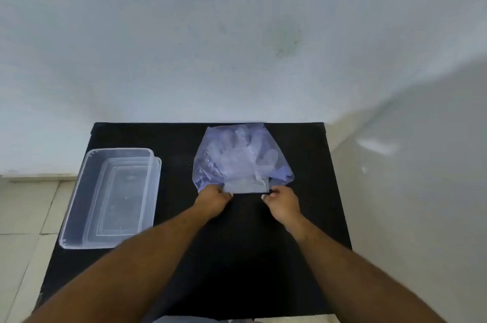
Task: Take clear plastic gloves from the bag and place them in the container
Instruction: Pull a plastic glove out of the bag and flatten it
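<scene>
Two bare hands meet at the near edge of a bluish translucent bag (243, 156), just right of the frame's centre. The left hand (213, 200) has its fingers (224, 194) curled and pinched onto the lower left corner of the bag's mouth, where a pale band of plastic runs across. The right hand (283, 202) does the same at the lower right corner of that band, its fingers (268, 195) pressed together on the film. Both forearms reach up from the bottom of the frame, the left one blurred.

The bag lies on a black counter (237, 256) that fills the lower middle of the picture, its far end close to the counter's upper edge. Inside it sit the clear plastic gloves (234, 155); the pale outlines of glove fingers fan out toward the top of the bag (how many gloves there are cannot be told through the crumpled film). Every glove that shows is inside the bag.

The container (79, 191) stands in the left part of the frame, on the counter's left side and well apart from the bag. It is a clear rectangular tub, open at the top, with its long side running up and down the picture and its lower left corner hanging slightly past the counter's edge. It seems to rest on a second clear piece whose rim peeks out on its right, possibly a lid.

A pale wall (184, 33) fills the upper half of the frame, and light floor tiles (23, 212) show at lower left.
</scene>
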